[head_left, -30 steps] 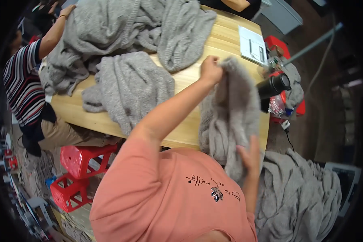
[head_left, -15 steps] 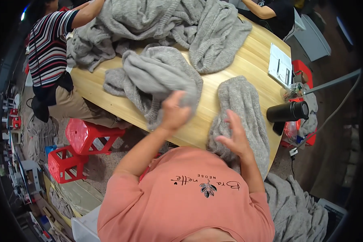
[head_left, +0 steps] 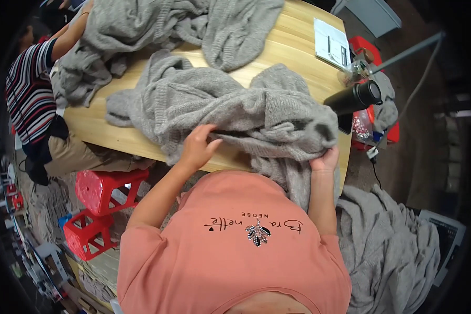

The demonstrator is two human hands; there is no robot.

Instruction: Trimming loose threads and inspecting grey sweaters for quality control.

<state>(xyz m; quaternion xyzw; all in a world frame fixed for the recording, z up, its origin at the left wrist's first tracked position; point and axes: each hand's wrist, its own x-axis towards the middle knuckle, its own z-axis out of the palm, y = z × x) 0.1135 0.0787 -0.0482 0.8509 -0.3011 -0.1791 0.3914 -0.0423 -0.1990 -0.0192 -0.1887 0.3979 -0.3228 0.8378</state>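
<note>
A grey knitted sweater (head_left: 214,99) stretches in a loose bundle across the table in front of me. My left hand (head_left: 198,147) touches its near edge, thumb and fingers apart. At the right end of the bundle, my right hand (head_left: 325,159) grips the knit from below, some of its fingers hidden under the cloth. Beneath that end, another grey knitted piece (head_left: 293,180) hangs over the table's near edge.
More grey knits lie in a pile (head_left: 141,26) at the far side of the wooden table (head_left: 282,44). A black flask (head_left: 353,98) and a notebook (head_left: 329,44) are on the right. A person in a striped shirt (head_left: 31,94) works at left, near red stools (head_left: 102,191).
The sweater has been spread rightward over the other grey piece. My right hand, open and empty before, now grips its right end. My left hand has shifted slightly left; the view has shifted too.
</note>
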